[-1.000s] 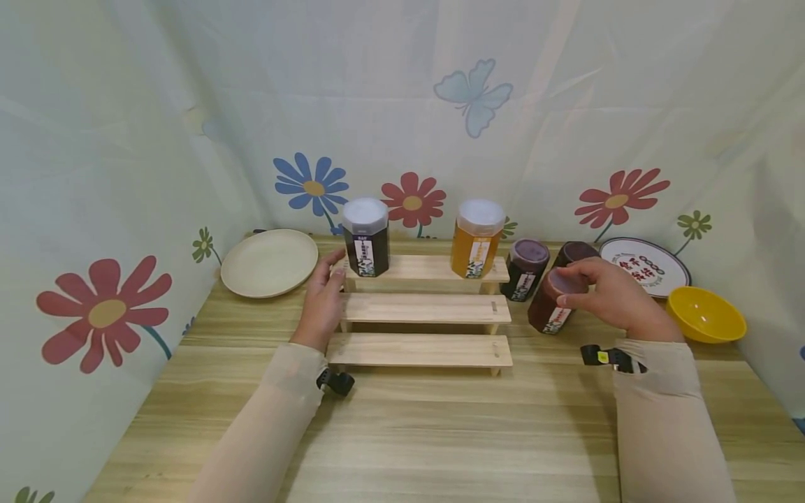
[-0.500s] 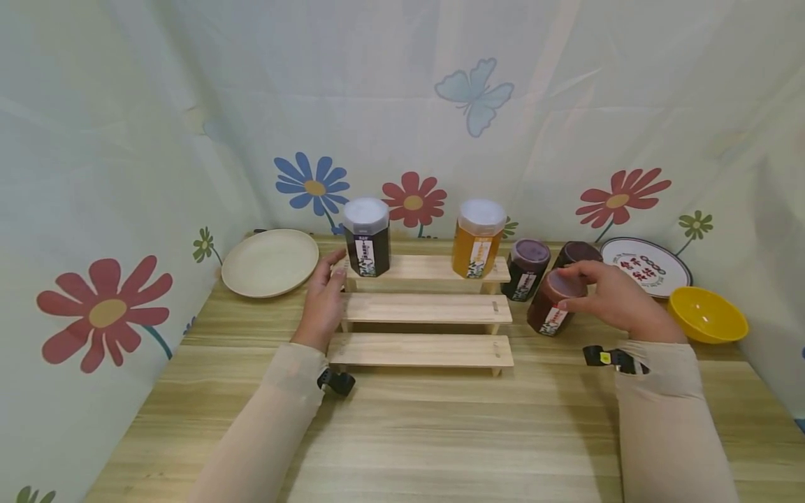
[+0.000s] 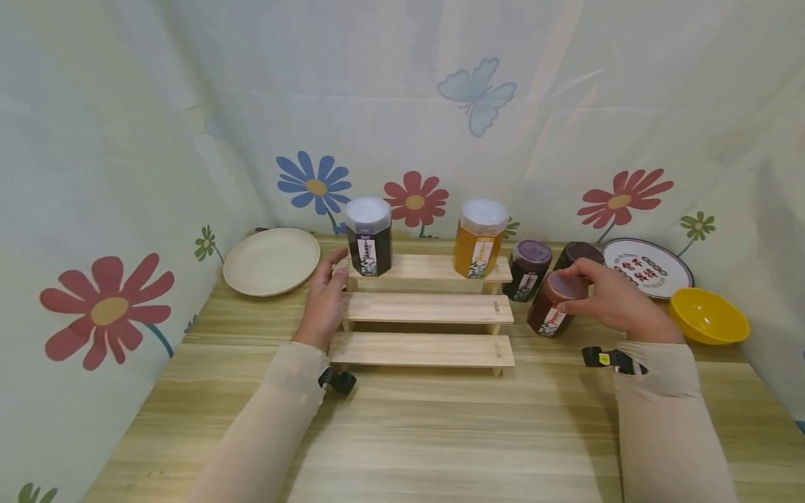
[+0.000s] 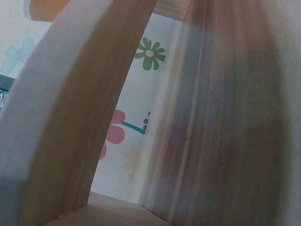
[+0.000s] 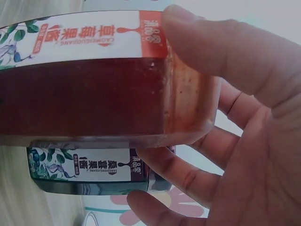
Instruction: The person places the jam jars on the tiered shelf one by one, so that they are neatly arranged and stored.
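Observation:
My right hand (image 3: 606,297) grips a red strawberry jam jar (image 3: 548,307) near its top, at the right of the wooden rack. In the right wrist view the thumb lies at the top of the label, with fingers behind the jar. A mulberry jam jar (image 5: 94,165) shows beyond it. At the rack's left end, my left hand (image 3: 322,304) rests against the side of the three-step rack (image 3: 428,307), fingers fairly straight. The left wrist view holds mostly close wooden panels (image 4: 225,117); that hand is hidden there. A dark jar (image 3: 370,241) and an amber jar (image 3: 481,241) stand on the top step.
Two dark jars, one purple-lidded (image 3: 528,272) and one partly behind the right hand (image 3: 578,253), stand right of the rack. Farther right are a white patterned plate (image 3: 666,276) and a yellow bowl (image 3: 707,318). A cream plate (image 3: 272,262) lies at the back left.
The strawberry jam jar has turned slightly in the right hand, its label now a little farther left. The left hand stays at the rack's side.

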A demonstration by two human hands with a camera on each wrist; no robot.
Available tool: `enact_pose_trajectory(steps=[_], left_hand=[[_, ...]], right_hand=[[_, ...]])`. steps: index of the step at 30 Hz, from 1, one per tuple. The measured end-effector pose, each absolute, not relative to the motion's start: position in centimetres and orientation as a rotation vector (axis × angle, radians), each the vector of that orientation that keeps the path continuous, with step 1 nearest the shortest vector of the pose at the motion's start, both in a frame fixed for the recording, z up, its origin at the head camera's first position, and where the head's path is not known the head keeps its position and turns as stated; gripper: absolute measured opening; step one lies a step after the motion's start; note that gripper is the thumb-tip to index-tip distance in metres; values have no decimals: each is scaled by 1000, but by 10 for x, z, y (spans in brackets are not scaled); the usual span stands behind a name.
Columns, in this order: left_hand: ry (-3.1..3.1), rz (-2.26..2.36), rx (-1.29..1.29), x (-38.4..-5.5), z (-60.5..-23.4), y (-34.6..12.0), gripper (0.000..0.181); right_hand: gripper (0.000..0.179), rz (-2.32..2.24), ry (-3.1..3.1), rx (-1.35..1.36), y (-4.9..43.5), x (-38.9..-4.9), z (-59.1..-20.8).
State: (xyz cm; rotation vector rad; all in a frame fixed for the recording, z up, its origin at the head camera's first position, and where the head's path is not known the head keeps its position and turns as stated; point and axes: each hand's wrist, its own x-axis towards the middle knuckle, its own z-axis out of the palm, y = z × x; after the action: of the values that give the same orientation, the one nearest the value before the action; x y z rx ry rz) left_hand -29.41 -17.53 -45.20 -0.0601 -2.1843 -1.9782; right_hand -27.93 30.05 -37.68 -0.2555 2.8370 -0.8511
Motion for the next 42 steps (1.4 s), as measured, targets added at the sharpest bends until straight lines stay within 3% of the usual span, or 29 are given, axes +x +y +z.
enact_pose_trajectory(steps=[13,29,42], left_hand=[[-2195,-1955,-78,-295,-453,-176,46],[-2192,-1942,-67,-296,-452,-176,45],[-2193,-1958,-73,-295,-451,-176,45]], right_hand=[[57,-829,2915,-352,289,-269,-366],[51,-973,3009,-748,260,-230,-337],[54,-1248,2947,-781,251,-221,-334]])
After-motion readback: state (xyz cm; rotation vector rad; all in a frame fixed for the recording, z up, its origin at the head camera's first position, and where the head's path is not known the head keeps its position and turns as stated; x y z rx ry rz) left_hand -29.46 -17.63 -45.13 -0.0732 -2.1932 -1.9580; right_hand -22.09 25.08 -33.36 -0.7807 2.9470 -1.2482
